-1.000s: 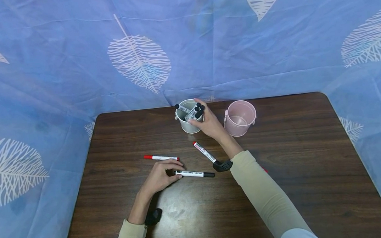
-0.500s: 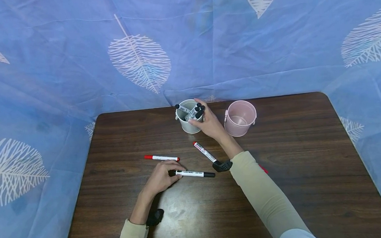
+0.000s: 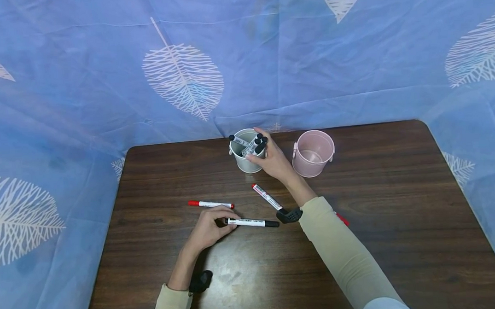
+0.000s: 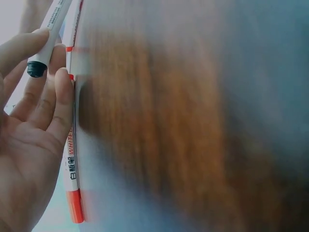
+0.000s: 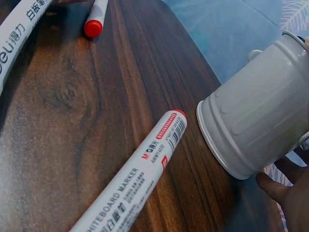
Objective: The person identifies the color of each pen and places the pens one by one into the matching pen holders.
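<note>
My left hand (image 3: 211, 226) pinches the end of a whiteboard marker with a black cap (image 3: 250, 222) between thumb and fingers. In the left wrist view its black end plug (image 4: 36, 69) sticks out past the thumb. My right hand (image 3: 276, 160) holds the right side of a small white bucket (image 3: 248, 167), thumb at the near rim and fingers round the far side. Several black-capped markers (image 3: 251, 146) lean inside that bucket. One red marker (image 3: 210, 204) lies just beyond my left hand. A second red marker (image 3: 267, 196) lies by the right wrist.
A pink bucket (image 3: 312, 163) stands to the right of the white one, with no marker showing inside. Partly under my right sleeve is another red thing (image 3: 342, 218). The dark wooden table (image 3: 398, 189) ends at a blue leaf-print cloth (image 3: 244, 81) behind the buckets.
The left fingers have closed on the end of the black marker, which has shifted slightly upward in the head view. My right hand and the white bucket keep their place.
</note>
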Demonstrator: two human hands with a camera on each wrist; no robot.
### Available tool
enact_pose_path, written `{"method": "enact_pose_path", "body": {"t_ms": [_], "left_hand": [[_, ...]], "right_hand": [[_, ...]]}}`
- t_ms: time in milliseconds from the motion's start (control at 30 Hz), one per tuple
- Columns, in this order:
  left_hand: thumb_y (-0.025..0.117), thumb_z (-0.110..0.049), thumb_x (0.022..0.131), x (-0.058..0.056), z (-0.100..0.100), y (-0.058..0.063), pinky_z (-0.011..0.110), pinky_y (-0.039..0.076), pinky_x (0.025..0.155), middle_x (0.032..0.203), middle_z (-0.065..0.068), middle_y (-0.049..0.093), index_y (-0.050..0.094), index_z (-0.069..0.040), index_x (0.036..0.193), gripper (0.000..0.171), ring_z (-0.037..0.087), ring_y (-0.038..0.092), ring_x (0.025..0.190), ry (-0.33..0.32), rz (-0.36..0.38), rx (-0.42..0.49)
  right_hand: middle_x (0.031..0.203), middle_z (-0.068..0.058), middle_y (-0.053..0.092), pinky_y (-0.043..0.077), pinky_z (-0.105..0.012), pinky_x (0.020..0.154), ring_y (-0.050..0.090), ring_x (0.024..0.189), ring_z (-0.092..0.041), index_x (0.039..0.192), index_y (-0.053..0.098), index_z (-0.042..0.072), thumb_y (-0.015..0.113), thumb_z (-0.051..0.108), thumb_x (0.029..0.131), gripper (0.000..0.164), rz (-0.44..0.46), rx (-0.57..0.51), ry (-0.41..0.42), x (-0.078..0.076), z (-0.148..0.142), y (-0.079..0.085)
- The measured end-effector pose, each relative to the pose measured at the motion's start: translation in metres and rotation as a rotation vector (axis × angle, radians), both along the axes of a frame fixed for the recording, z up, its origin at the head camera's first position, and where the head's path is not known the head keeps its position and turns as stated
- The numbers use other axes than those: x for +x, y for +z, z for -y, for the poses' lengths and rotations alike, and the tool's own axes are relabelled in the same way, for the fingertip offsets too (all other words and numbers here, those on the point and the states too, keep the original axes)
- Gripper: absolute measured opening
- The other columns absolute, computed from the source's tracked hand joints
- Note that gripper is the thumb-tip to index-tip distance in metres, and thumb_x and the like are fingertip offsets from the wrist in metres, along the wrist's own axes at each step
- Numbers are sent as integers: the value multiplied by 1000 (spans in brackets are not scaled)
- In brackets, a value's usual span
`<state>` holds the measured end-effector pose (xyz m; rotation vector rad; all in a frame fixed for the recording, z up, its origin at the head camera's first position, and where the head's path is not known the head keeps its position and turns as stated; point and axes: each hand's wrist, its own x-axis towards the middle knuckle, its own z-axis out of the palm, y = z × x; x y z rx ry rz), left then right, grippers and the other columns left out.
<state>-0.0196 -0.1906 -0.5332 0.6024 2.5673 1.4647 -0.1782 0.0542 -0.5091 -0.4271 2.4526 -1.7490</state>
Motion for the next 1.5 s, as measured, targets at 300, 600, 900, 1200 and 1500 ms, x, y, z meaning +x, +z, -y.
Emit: {"method": "enact_pose_path", "body": {"t_ms": [300,600,900,1200,1500], "left_hand": [[82,-4,81,0,0,-1,26,55,66,97,-11,71,78,-25,95,25,7,63,75,19,31,39],[81,-6,82,1,1,-1,24,52,63,91,-8,71,77,-22,95,21,8,61,71,44,88,113],[75,5,84,2,5,5,21,49,59,97,11,70,74,-4,98,17,8,59,70,64,215,316],[71,14,82,2,8,12,24,56,72,102,23,68,69,7,96,16,16,67,91,54,166,439],[71,18,81,1,15,7,24,57,71,104,22,66,69,8,99,20,14,68,89,101,99,472]], "right_hand": [[157,-3,36,25,-42,117,32,143,-21,155,27,35,77,29,89,83,1,20,-3,1,0,2],[156,-3,37,27,-44,116,34,142,-22,155,25,37,76,31,89,83,-2,37,-6,1,-1,0],[155,-3,38,28,-44,115,35,142,-21,155,25,36,76,32,89,83,2,36,-8,1,-1,0],[154,-5,39,28,-43,115,37,141,-21,155,25,34,76,32,89,84,4,24,1,-1,-1,1],[152,-6,42,29,-43,115,39,139,-23,155,26,31,77,30,89,83,-17,52,-7,-2,0,0]]}}
